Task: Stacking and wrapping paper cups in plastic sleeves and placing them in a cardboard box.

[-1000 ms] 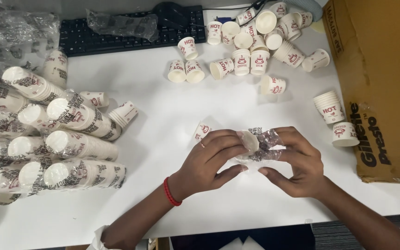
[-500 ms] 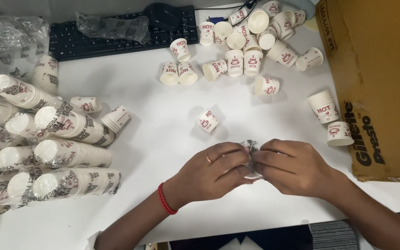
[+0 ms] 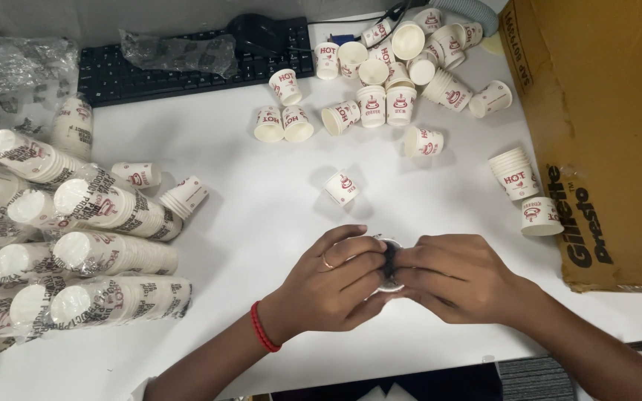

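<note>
Near the front edge of the white desk (image 3: 247, 245), the fingers (image 3: 351, 261) of both hands were pressed together around a small paper cup (image 3: 389, 261) wrapped in crumpled plastic, the left hand (image 3: 332, 286) and right hand (image 3: 458, 276) meeting over it. A lone cup (image 3: 342, 187) lay just beyond. Sleeved cup stacks (image 3: 105, 256) lined the left edge, loose cups (image 3: 388, 74) the back, a cardboard box (image 3: 603, 126) the right.
</note>
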